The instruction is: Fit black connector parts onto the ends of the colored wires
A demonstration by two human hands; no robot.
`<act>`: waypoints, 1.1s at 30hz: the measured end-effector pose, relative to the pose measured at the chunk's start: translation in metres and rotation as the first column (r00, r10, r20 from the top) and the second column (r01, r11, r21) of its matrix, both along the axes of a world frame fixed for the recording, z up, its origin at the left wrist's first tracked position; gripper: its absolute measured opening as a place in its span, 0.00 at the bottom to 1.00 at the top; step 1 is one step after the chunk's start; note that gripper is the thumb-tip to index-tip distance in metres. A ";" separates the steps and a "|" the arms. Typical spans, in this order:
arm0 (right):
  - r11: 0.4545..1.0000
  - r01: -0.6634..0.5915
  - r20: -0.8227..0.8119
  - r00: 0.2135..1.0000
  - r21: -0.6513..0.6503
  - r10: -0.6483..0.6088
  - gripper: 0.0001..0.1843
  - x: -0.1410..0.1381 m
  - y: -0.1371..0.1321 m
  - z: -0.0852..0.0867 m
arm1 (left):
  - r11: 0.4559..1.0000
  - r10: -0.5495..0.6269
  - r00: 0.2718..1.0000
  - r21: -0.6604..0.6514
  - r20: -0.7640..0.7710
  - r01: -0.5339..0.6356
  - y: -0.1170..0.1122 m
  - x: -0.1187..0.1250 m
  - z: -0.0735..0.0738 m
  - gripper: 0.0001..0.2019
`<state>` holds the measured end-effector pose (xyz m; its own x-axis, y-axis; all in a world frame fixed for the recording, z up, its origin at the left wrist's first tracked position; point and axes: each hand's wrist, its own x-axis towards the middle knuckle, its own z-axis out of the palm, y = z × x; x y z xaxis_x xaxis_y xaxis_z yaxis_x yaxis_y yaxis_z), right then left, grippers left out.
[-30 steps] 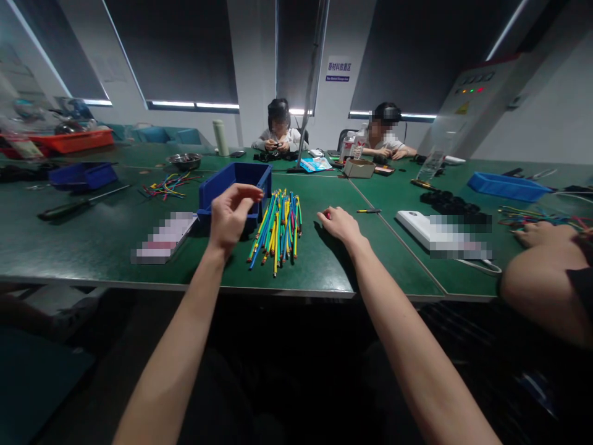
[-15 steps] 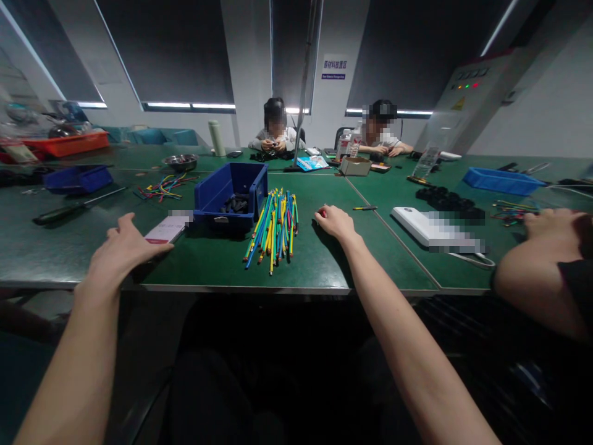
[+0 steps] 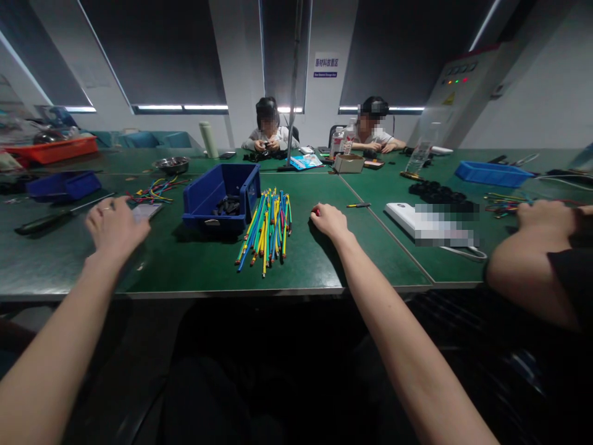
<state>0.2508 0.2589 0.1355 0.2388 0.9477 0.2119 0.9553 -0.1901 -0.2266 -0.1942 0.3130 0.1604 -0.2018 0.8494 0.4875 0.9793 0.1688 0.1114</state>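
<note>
Working across the worktop from the left: a screwdriver lies flat near the far-left edge, with a small blue tray behind it. My left hand rests knuckles-up on the surface, fingers loosely spread over the near end of a flat card; its grip is relaxed and part open, and I cannot tell whether the fingertips have hold of the card or only touch it. Beyond the card lies a loose scatter of spare wires, apart from the main stock. Next comes the blue bin, standing upright, with a small heap of black parts in its bottom. Just beside the bin's right wall lies the wire bundle, a fan of blue, yellow and green lengths lying flat on the worktop, roughly parallel, ends toward me. No wire is in either hand. My right hand rests on the worktop well right of the bundle, fingers curled nearly closed over a small red part at the fingertips; the grip looks light. Judgement on progress: the bundle appears whole and unsorted, the bin holds only a few black parts, so I rate the work as barely begun, with nearly all wires left to handle. Further right lie a white box and a co-worker's arm.
</note>
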 end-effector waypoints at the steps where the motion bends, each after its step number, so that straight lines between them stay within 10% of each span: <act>1: 1.000 0.016 -0.001 1.000 0.000 -0.016 0.19 0.000 0.000 0.000 | 0.990 -0.059 0.998 0.129 -0.013 0.060 -0.006 0.021 0.001 0.26; 4: 0.995 0.100 0.007 0.995 0.001 -0.100 0.20 0.003 0.002 -0.002 | 0.911 -0.330 0.943 0.248 -0.042 0.330 -0.023 0.080 0.005 0.20; 10: 0.982 0.190 0.033 0.981 0.012 -0.190 0.19 0.007 0.004 -0.005 | 0.848 -0.389 0.921 0.378 -0.030 0.371 -0.041 0.126 0.010 0.22; 17: 0.977 0.211 0.019 0.977 0.009 -0.212 0.18 0.007 0.006 -0.005 | 0.855 -0.517 0.845 -0.045 -0.138 0.516 -0.042 0.153 -0.002 0.25; 25: 0.925 0.371 -0.027 0.929 0.079 -0.370 0.21 0.011 0.004 -0.007 | 0.823 -0.567 0.809 -0.067 -0.158 0.564 -0.064 0.139 -0.005 0.25; 33: 0.794 0.582 -0.091 0.812 0.173 -0.576 0.25 0.032 0.002 -0.012 | 0.647 -0.762 0.645 0.006 0.056 0.763 -0.063 0.126 0.003 0.21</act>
